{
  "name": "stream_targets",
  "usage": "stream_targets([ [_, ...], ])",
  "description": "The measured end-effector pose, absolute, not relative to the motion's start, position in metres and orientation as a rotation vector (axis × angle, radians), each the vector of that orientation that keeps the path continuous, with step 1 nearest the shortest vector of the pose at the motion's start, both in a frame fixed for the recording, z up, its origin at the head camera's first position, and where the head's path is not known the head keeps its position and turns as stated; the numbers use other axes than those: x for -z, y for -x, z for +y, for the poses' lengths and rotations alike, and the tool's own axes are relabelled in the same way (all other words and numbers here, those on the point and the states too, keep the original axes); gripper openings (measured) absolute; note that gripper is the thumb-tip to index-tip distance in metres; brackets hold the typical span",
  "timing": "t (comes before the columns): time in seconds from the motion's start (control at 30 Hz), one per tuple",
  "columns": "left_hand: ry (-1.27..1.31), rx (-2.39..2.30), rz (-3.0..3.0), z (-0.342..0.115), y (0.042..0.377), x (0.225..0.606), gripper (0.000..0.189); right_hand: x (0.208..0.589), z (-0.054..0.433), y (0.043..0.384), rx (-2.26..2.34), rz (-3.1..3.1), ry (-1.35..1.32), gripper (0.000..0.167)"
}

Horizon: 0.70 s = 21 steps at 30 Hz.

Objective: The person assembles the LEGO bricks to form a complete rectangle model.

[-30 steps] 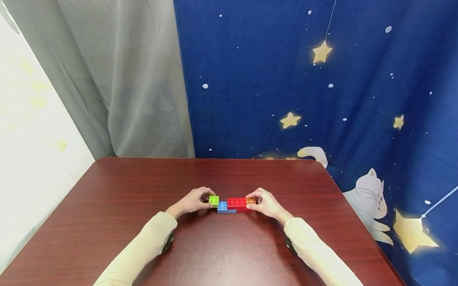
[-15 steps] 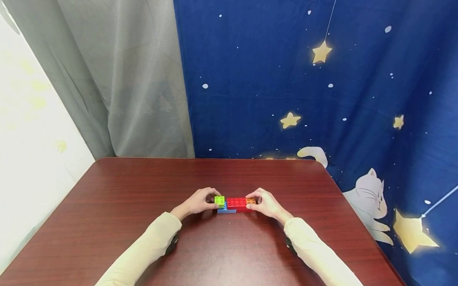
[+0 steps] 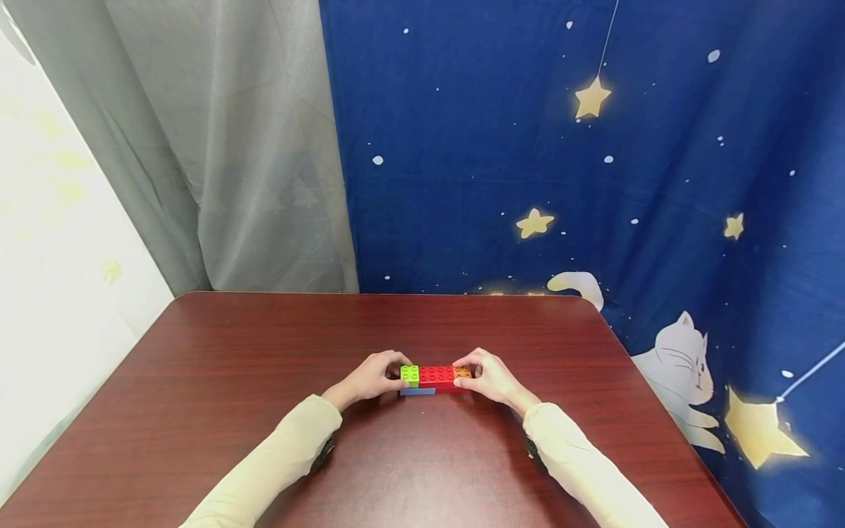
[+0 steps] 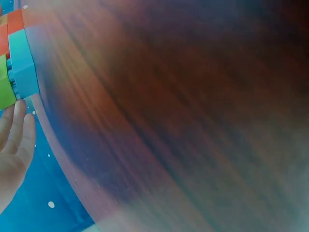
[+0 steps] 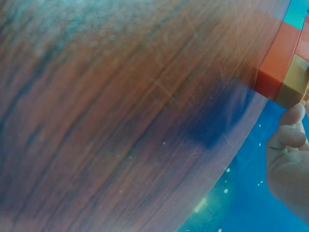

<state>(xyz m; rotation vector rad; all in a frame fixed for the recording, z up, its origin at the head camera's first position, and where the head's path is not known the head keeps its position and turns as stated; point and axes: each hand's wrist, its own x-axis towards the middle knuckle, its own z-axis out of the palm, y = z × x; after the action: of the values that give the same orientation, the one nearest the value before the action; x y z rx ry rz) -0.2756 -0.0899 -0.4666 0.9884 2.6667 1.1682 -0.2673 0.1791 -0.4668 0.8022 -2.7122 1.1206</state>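
Observation:
My left hand [image 3: 376,375] pinches a green toy building brick [image 3: 409,372] between thumb and fingers. The green brick is over the left end of a blue brick [image 3: 417,391]; in the left wrist view, blue studs show in a gap between the green brick [image 4: 5,87] and the blue one [image 4: 24,65]. Beside it, a long red brick [image 3: 436,375] bridges the blue brick and a lower red brick [image 5: 277,63]. My right hand [image 3: 494,378] grips the orange brick [image 3: 461,372] at the right end, which sits on that lower red brick.
The bricks rest on a dark red wooden table [image 3: 277,330] with rounded far corners. Behind it hang a grey curtain [image 3: 271,147] and a blue curtain [image 3: 462,147] with stars and a cat.
My left hand has moved right with the green brick, from beside the blue brick to over its left end, covering its studs in the head view. My right hand has stayed put.

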Motion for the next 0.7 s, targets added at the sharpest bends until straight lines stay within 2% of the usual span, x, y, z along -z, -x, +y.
stream_targets([
  [0.7,-1.063,-0.665,2.851,-0.077,0.278,0.443,0.025,0.465,0.180,0.267,-1.081,-2.709,-0.816,0.029],
])
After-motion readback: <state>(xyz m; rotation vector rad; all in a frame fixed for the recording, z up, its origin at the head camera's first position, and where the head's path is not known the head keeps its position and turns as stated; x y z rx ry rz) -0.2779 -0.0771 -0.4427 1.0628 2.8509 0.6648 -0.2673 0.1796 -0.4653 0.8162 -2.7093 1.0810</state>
